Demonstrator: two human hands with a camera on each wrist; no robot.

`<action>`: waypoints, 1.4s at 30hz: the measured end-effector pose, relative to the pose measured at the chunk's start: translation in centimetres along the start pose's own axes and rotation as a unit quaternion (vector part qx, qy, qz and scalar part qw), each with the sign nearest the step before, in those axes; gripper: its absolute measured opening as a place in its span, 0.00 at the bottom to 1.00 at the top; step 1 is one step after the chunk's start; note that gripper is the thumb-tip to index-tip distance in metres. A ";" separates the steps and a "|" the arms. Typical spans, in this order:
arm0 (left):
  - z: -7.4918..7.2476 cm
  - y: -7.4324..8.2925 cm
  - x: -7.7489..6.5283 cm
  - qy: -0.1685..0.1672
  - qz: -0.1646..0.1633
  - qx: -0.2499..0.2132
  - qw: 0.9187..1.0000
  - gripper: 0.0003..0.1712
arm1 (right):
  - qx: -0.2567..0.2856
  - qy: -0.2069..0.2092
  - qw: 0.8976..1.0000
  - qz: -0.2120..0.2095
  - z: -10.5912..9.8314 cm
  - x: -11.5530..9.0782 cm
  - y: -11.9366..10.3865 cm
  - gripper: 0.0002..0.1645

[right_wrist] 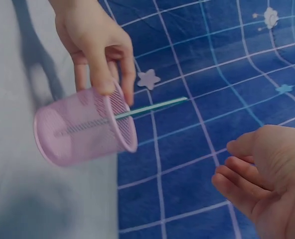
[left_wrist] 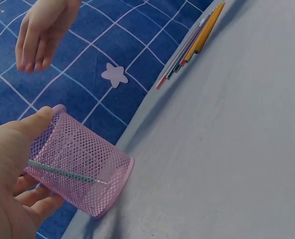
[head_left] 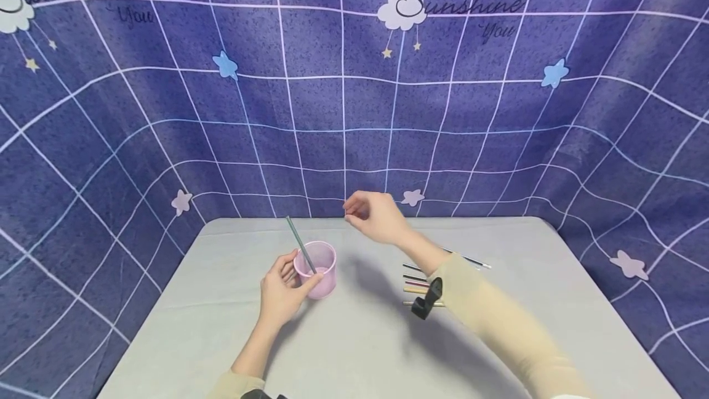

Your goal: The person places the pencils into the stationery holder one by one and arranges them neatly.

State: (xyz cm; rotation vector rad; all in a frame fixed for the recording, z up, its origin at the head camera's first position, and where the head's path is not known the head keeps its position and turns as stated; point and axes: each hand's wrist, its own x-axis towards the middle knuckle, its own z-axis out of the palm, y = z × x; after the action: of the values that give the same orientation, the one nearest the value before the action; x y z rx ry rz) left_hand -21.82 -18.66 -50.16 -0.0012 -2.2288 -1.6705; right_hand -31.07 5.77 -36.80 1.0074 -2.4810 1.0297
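Observation:
A pink mesh pencil cup (head_left: 327, 285) stands on the table, left of the middle in the head view. My left hand (head_left: 281, 295) grips it from the left, with the thumb at the rim and the fingers round the far side. One green pencil (right_wrist: 160, 105) leans inside the cup, its upper end sticking out past the rim. Above and to the right of the cup, my right hand (head_left: 381, 217) hovers in the air, fingers loosely bent and nothing in them. In the left wrist view, the cup's mesh (left_wrist: 77, 164) shows the pencil through it.
Several pencils (head_left: 415, 290) lie side by side on the right of the table, partly hidden under my right forearm. A pale cloth covers the table (head_left: 354, 350). Behind and at both sides hangs a blue gridded curtain (head_left: 310, 103) with stars and clouds.

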 end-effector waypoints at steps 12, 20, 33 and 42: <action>-0.3 -0.1 0.1 0.001 0.012 0.007 1.000 0.42 | -0.017 -0.002 1.000 0.019 -5.4 -4.6 0.9 0.09; 0.0 -0.5 0.1 0.004 0.016 0.010 1.000 0.41 | -0.038 0.000 0.997 0.070 -6.7 -8.5 3.6 0.09; -0.2 -0.5 0.2 0.005 0.020 0.013 1.000 0.41 | -0.068 -0.013 0.995 0.074 -7.4 -14.2 7.1 0.07; -0.2 -0.8 0.1 0.009 0.032 0.008 0.999 0.40 | -0.086 -0.012 0.995 0.053 -6.5 -16.9 8.1 0.09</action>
State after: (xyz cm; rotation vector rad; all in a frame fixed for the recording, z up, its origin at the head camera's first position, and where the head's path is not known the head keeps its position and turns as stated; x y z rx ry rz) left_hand -22.05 -19.16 -50.82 -0.0531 -2.2055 -1.6114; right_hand -24.59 22.89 -44.52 0.8499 -2.6152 0.8193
